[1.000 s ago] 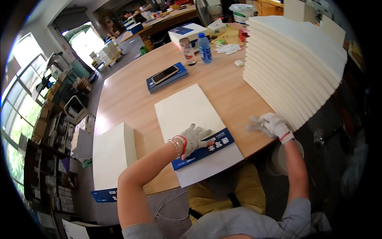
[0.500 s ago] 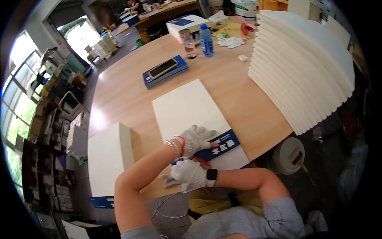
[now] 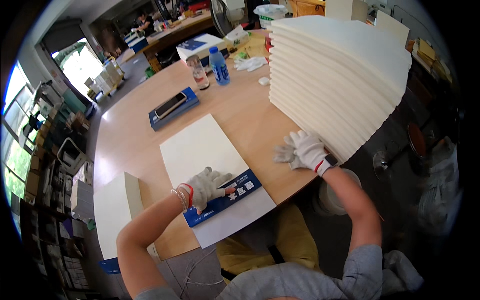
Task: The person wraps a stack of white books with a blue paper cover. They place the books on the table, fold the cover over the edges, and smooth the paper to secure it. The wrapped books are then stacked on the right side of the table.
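My left hand point(image 3: 206, 187), in a white knit glove with a bare fingertip showing, lies with fingers spread over a white sheet or pad point(image 3: 202, 147) and the dark blue printed strip point(image 3: 225, 197) across its near end. A plain white flap point(image 3: 237, 222) sticks out below the strip, past the table edge. Also gloved, my right hand point(image 3: 306, 151) rests on the table with fingers apart, at the near lower corner of a tall fanned stack of white pads point(image 3: 335, 85). Nothing shows in its fingers. A watch is on that wrist.
Another white pile point(image 3: 115, 210) stands at the table's left edge. Farther back are a phone point(image 3: 171, 105) on a blue box point(image 3: 175, 114), a blue bottle point(image 3: 219, 66), a clear bottle point(image 3: 198, 72) and a loose white glove point(image 3: 250, 63). A bucket point(image 3: 337, 195) stands right of the table.
My right hand has moved from beside the blue strip, away to the right, to the base of the stack. My left hand stays on the strip. The view has shifted right.
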The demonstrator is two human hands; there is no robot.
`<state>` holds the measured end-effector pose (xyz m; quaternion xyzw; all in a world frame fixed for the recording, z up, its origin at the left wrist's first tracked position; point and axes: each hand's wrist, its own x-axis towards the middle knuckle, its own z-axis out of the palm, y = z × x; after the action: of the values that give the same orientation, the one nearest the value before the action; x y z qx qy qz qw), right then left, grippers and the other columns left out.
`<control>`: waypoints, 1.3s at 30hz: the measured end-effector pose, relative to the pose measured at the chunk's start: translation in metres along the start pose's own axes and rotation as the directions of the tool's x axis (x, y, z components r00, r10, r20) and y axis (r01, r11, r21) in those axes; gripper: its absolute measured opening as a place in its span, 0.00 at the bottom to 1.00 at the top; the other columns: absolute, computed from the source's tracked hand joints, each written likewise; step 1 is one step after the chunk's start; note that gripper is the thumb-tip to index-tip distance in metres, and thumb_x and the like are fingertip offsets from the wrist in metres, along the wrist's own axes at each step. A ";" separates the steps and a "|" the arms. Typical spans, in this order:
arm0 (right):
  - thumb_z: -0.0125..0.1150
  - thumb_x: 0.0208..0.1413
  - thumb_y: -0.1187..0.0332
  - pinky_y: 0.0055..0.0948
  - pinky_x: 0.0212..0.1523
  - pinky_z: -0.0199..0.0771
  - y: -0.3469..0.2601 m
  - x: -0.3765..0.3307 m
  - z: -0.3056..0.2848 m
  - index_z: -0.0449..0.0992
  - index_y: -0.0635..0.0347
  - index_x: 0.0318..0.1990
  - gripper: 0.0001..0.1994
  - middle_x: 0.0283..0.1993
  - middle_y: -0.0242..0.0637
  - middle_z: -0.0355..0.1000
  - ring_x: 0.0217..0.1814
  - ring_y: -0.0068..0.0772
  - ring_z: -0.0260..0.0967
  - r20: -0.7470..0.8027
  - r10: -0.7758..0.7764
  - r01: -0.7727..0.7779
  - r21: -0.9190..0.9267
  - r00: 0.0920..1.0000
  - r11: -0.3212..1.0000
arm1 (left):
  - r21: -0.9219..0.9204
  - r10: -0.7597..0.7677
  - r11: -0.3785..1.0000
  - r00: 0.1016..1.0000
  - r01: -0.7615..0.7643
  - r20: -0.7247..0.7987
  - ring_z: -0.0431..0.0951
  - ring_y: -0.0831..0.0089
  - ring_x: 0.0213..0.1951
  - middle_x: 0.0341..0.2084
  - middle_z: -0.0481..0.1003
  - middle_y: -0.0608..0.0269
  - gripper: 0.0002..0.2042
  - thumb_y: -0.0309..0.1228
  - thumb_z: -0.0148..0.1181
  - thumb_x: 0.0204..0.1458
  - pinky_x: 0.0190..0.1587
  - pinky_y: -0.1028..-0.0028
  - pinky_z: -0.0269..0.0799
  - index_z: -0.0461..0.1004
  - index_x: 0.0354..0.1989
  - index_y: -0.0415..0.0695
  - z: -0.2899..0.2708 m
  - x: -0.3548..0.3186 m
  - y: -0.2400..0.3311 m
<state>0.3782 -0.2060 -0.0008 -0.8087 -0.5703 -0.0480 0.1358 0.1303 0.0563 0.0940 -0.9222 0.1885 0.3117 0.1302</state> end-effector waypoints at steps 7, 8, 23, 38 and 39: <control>0.56 0.61 0.55 0.28 0.34 0.72 -0.076 0.037 0.059 0.73 0.64 0.48 0.20 0.35 0.34 0.73 0.34 0.26 0.70 0.065 0.300 -0.255 0.712 0.952 0.654 | -0.394 -0.509 0.843 0.783 0.368 -0.358 0.75 0.55 0.45 0.49 0.73 0.54 0.17 0.34 0.62 0.49 0.47 0.61 0.71 0.75 0.49 0.49 0.058 -0.029 0.053; 0.56 0.61 0.53 0.28 0.36 0.71 -0.078 0.046 0.073 0.73 0.66 0.47 0.22 0.34 0.34 0.73 0.34 0.25 0.69 0.309 0.275 -0.393 0.853 0.911 0.344 | -0.576 -0.605 0.725 0.750 0.378 -0.269 0.75 0.53 0.43 0.47 0.74 0.51 0.16 0.34 0.61 0.50 0.44 0.61 0.73 0.76 0.49 0.48 0.062 -0.036 0.067; 0.60 0.57 0.56 0.26 0.38 0.72 -0.114 0.193 0.111 0.77 0.67 0.41 0.19 0.36 0.41 0.76 0.40 0.27 0.73 0.303 -0.056 -0.291 0.943 0.951 0.161 | 0.145 -0.747 -0.550 0.562 -0.823 0.356 0.59 0.76 0.16 0.16 0.62 0.70 0.11 0.36 0.59 0.58 0.19 0.76 0.61 0.64 0.28 0.52 0.127 -0.005 0.112; 0.59 0.59 0.64 0.24 0.25 0.70 -0.423 0.188 0.078 0.66 0.64 0.45 0.14 0.34 0.34 0.73 0.28 0.23 0.69 -0.043 -0.171 0.042 0.999 0.984 -0.012 | -0.860 -0.562 0.310 -0.808 -0.407 0.180 0.72 0.64 0.49 0.52 0.70 0.52 0.31 0.24 0.59 0.51 0.54 0.67 0.69 0.56 0.64 0.33 0.198 -0.249 0.165; 0.60 0.58 0.63 0.26 0.24 0.71 -0.446 0.192 0.085 0.66 0.64 0.44 0.15 0.33 0.36 0.73 0.28 0.25 0.71 -0.131 -0.124 0.127 0.991 0.984 -0.042 | -0.876 -0.474 0.309 -0.859 -0.370 0.195 0.72 0.62 0.52 0.56 0.68 0.49 0.33 0.25 0.58 0.51 0.57 0.65 0.67 0.53 0.66 0.32 0.208 -0.255 0.158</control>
<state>0.0209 0.1316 0.0358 -0.4106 -0.5024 0.3621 0.6693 -0.2343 0.0576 0.0732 -0.4307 -0.4523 -0.7486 -0.2226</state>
